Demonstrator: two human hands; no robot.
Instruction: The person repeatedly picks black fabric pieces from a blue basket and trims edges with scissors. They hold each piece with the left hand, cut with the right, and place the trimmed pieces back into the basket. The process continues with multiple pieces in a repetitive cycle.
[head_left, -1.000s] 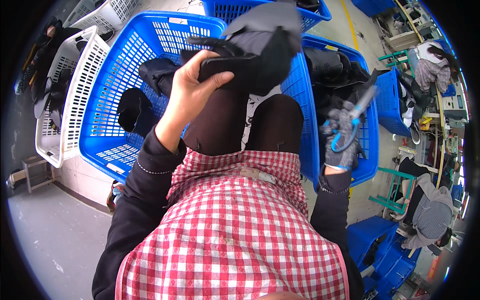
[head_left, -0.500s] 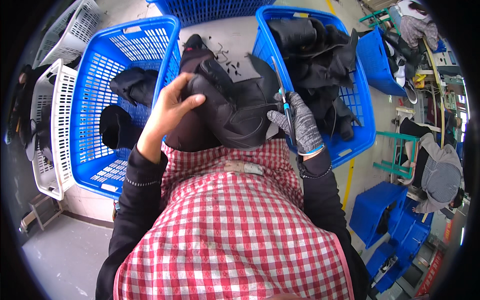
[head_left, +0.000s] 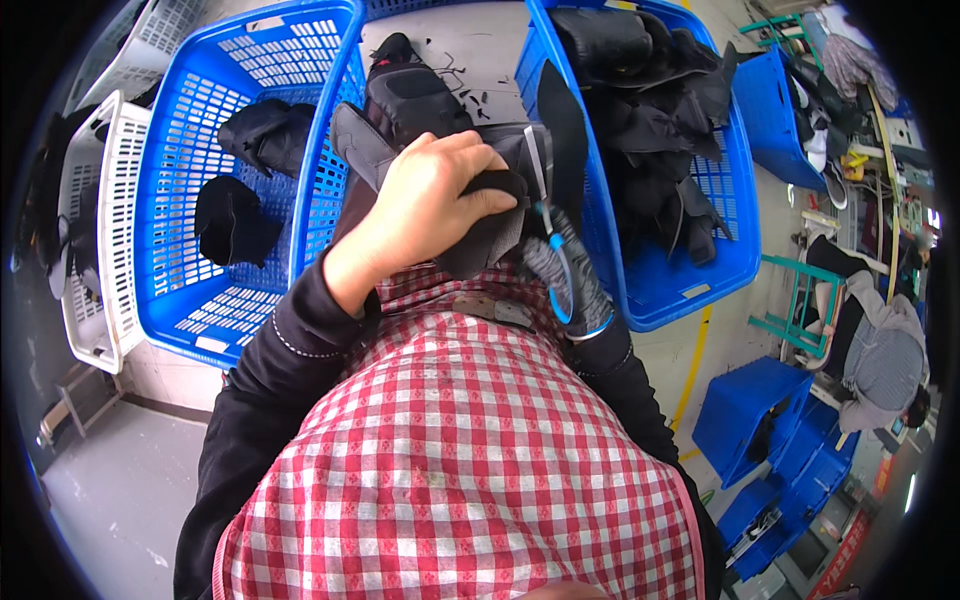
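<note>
Bare and bent at the fingers, my left hand (head_left: 435, 195) grips a black boot upper (head_left: 485, 245) above my lap. Its soft flaps spread to both sides, one of them (head_left: 362, 143) left of the hand. My right hand (head_left: 575, 285), in a grey knitted glove, is closed around scissors (head_left: 562, 265) with blue-and-black handles. The pale blades (head_left: 540, 160) point away from me and lie against the right side of the upper, close to my left fingertips. Whether the blades are parted I cannot tell. A red-and-white checked apron (head_left: 450, 430) covers my lap.
On my left stands a blue basket (head_left: 170, 190) holding black uppers (head_left: 240, 220), beside a white basket (head_left: 125, 230). A blue basket (head_left: 690, 295) at right holds a heap of black pieces (head_left: 650, 130). Dark scraps (head_left: 472, 98) litter the floor ahead. Other people (head_left: 880, 340) sit far right.
My left hand has moved right and closed over the upper, which has been turned. The scissors have shifted slightly left and down, against its edge. The view has tilted a little.
</note>
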